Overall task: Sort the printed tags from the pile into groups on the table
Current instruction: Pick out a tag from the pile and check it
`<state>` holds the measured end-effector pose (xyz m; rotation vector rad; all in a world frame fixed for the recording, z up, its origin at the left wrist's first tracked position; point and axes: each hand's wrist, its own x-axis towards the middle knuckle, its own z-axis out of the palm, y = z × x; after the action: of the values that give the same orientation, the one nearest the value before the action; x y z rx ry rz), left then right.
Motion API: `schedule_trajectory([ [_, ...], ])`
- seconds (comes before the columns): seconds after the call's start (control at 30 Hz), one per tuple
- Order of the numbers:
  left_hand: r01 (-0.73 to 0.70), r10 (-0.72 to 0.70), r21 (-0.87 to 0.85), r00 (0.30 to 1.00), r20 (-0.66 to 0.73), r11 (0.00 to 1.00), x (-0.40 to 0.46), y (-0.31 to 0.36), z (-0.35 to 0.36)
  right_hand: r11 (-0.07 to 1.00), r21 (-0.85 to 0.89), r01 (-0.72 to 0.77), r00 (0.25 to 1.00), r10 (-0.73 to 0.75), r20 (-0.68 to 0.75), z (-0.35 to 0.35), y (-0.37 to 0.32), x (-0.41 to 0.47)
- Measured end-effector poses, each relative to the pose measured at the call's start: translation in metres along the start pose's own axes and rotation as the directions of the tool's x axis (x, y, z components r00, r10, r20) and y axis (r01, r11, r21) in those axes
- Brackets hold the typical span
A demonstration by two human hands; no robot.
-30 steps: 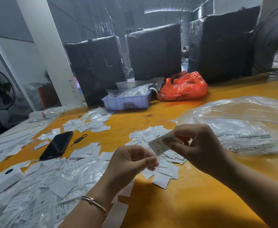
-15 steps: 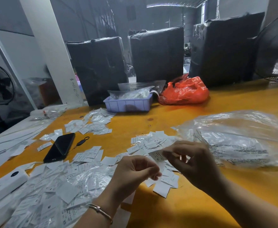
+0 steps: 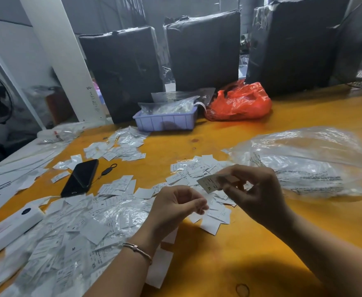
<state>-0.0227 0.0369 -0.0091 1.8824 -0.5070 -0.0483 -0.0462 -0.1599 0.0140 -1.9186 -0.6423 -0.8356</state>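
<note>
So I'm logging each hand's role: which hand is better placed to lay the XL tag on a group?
Right. The right hand already pinches the XL tag, directly above the near group of tags. The left hand is curled and appears to hold nothing.

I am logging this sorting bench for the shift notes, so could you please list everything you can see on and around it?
held tag: one, white, marked XL, pinched in the right hand
unsorted tag pile: many, white with clear sleeves, near left
tag groups: several, white, mid-table
phone: one, black, left of centre, lying flat
white box: one, near left edge
tray: one, lavender, far centre, holding clear bags
orange bag: one, right of the tray
clear bag: one large, right side
wrapped bales: three, black, behind the table
table: one, orange-yellow
left hand: curled, contents unclear
right hand: pinches the held tag
</note>
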Motion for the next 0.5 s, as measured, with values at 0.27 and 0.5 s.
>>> schedule_trajectory([
  [0.27,-0.019,0.019,0.0,1.0,0.013,1.0,0.003,-0.002,0.002,0.997,-0.076,0.024,0.999,-0.021,0.033,-0.003,0.007,-0.001],
  [0.5,-0.013,0.013,-0.01,0.999,0.029,1.0,0.003,0.001,-0.001,0.993,-0.108,0.045,0.995,-0.035,0.094,-0.003,0.009,-0.001],
])
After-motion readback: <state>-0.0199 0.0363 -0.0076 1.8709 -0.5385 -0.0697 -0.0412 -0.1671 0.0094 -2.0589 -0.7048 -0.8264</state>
